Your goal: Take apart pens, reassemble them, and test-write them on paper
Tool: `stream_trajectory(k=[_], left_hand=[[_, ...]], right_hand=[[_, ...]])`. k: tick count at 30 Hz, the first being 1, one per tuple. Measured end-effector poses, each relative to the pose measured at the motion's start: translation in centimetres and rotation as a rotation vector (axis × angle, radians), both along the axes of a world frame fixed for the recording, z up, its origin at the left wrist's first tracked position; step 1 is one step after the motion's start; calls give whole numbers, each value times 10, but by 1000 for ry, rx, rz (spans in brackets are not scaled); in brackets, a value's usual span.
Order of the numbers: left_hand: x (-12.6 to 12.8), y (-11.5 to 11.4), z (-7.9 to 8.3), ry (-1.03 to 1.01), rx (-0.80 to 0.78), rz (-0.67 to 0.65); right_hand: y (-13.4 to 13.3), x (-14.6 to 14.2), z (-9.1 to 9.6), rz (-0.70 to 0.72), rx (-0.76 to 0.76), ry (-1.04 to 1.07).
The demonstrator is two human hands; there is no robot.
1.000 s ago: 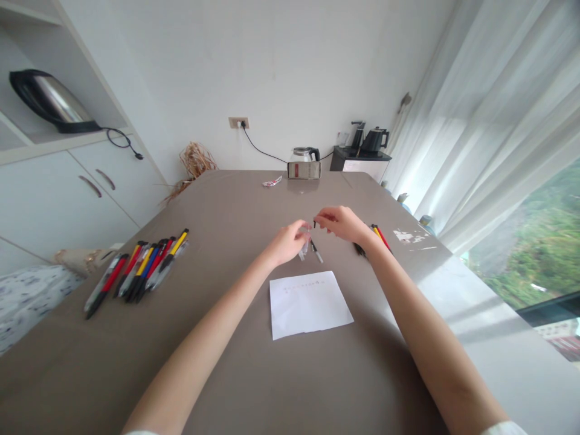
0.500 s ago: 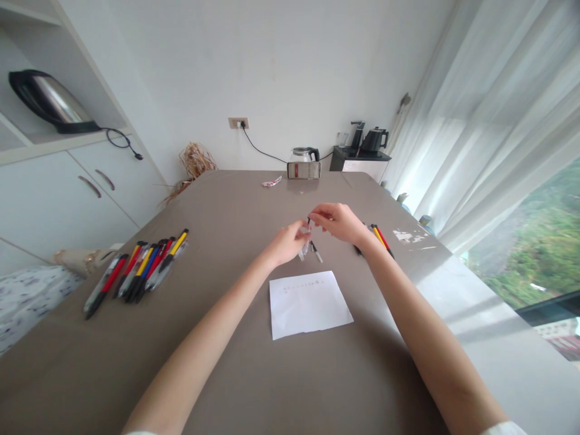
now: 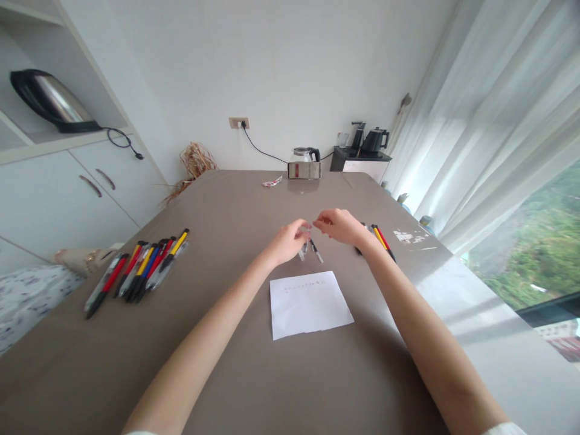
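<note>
My left hand (image 3: pixel 288 241) is closed around a clear pen barrel (image 3: pixel 301 254), held above the table behind the paper. Close to its upper end, my right hand (image 3: pixel 338 226) has thumb and fingertips pinched together; whatever they may hold is too small to make out. On the table just beneath the hands lies a thin white and black pen part (image 3: pixel 318 252). A white sheet of paper (image 3: pixel 310 308) with a faint line of writing lies nearer to me.
Several red, yellow, blue and clear pens (image 3: pixel 145 266) lie in a pile at the left. More pens (image 3: pixel 381 237) are partly hidden by my right forearm. A phone (image 3: pixel 304 171) leans before a glass pot (image 3: pixel 299 154) at the far edge, beside a small wrapper (image 3: pixel 272 182).
My right hand has shifted slightly right and down, away from the barrel's top. The small black piece seen at its fingertips no longer shows. My left hand stays nearly still.
</note>
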State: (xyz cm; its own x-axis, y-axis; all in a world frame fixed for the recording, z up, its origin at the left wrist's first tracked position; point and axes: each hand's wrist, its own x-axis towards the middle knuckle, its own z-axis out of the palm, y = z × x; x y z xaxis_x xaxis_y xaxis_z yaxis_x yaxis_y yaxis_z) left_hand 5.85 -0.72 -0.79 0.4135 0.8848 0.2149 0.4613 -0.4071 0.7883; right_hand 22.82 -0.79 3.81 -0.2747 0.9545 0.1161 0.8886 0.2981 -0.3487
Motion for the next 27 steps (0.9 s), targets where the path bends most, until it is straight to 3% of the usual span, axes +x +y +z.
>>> stream_trajectory(k=[5, 10, 21, 27], left_hand=[[-1, 0, 0, 6, -9, -11], [0, -1, 1, 19, -19, -18], [-1, 0, -2, 23, -10, -28], [-1, 0, -2, 36, -5, -24]], right_hand=[[6, -2, -14, -12, -324, -240], [9, -9, -28, 13, -485, -323], [5, -12, -27, -54, -441, -471], [11, 0, -29, -173, -329, -385]])
